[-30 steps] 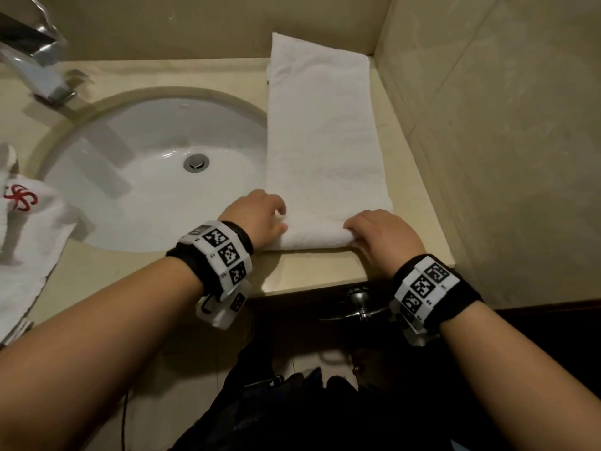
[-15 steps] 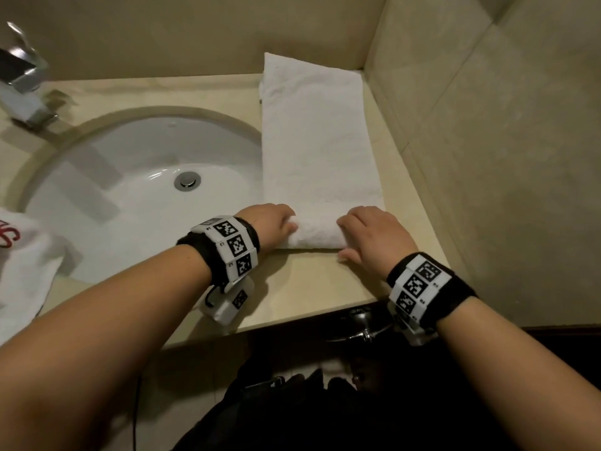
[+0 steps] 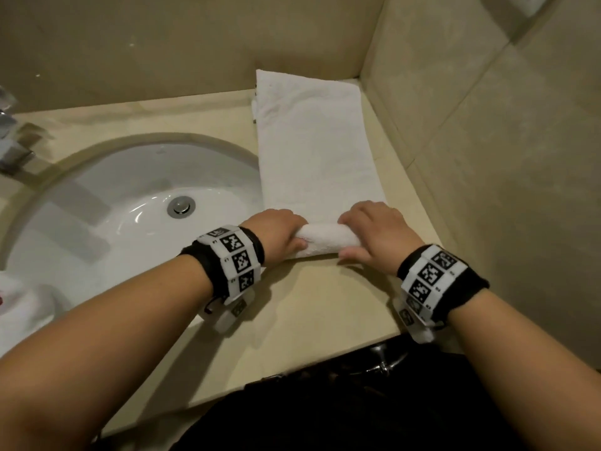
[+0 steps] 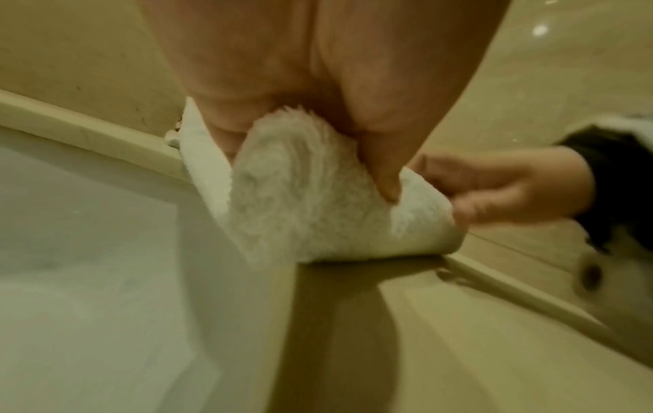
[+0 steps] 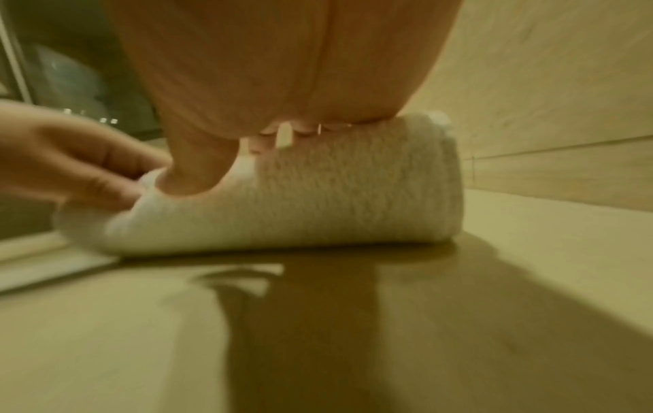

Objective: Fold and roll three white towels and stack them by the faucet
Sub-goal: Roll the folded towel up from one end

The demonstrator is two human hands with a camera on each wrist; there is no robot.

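A white towel, folded into a long strip, lies on the beige counter to the right of the sink, its far end against the back wall. Its near end is wound into a short roll. My left hand grips the roll's left end, thumb on the near side, and the left wrist view shows that end from the side. My right hand grips the right end, fingers curled over the top of the roll. The faucet stands at the far left edge.
The white sink basin with its drain fills the left half of the counter. Another white towel lies at the left edge. Tiled walls close the corner behind and to the right. A dark cabinet with a metal handle sits below.
Both hands have rolled the towel's near end away from me, so the roll has grown thicker and moved farther from the counter's front edge. The camera has tilted down and right.
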